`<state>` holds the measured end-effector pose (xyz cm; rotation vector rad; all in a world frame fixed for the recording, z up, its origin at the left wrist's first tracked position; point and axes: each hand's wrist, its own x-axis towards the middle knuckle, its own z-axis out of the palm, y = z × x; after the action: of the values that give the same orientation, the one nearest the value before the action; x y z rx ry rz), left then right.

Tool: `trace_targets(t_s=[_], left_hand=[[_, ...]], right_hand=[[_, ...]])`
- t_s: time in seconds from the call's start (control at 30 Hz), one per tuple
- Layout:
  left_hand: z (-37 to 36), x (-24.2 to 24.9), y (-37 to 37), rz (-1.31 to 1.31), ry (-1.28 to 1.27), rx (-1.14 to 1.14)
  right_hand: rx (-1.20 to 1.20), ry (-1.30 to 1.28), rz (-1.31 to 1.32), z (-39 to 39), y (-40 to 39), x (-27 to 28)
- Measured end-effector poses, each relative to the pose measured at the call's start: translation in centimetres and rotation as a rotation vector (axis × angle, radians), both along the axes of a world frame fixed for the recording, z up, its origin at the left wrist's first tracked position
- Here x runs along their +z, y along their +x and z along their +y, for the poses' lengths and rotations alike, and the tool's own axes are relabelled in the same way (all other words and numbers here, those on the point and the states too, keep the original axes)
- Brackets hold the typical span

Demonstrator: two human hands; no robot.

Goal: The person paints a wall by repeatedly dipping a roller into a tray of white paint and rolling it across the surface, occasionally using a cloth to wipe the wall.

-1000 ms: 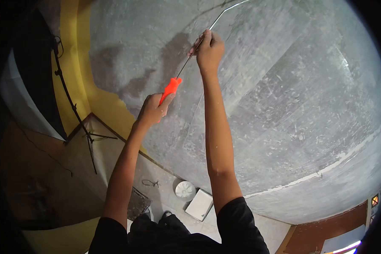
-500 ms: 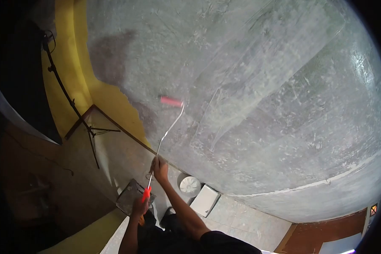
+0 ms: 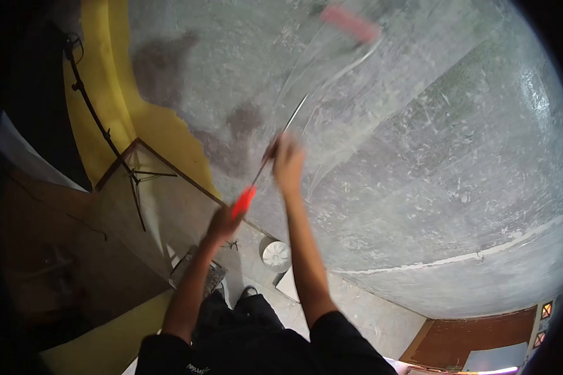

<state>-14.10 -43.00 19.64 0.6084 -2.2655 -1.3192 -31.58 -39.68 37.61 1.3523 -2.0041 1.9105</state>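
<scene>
My left grip (image 3: 222,222) clamps the orange handle (image 3: 244,201) | my right grip (image 3: 288,164), blurred, wraps the metal rod (image 3: 298,111), spaced, I judge from afar, for leverage | pink roller (image 3: 350,23) far, before the grey wall (image 3: 419,162), contact unclear remotely

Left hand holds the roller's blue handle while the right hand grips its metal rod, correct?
Not quite: the handle is red-orange, not blue, as the head view shows. The left hand does hold it, and the right hand grips the metal rod.
</scene>
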Motion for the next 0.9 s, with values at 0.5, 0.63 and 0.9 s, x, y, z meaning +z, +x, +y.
trace_targets(t_s=[0.5,0.63,0.9], left_hand=[[-2.1,11.1,-0.1,0.135,-0.183,0.021],[-1.5,17.7,-3.6,0.236,-0.230,0.016],[14.0,-17.5,11.6,-0.610,0.172,-0.123]], right_hand=[[0.069,-0.273,-0.084,-0.7,0.1,8.4],[0.159,-0.350,-0.222,0.5,-1.3,15.6],[-0.119,0.237,-0.669,12.0,8.7,-28.4]])
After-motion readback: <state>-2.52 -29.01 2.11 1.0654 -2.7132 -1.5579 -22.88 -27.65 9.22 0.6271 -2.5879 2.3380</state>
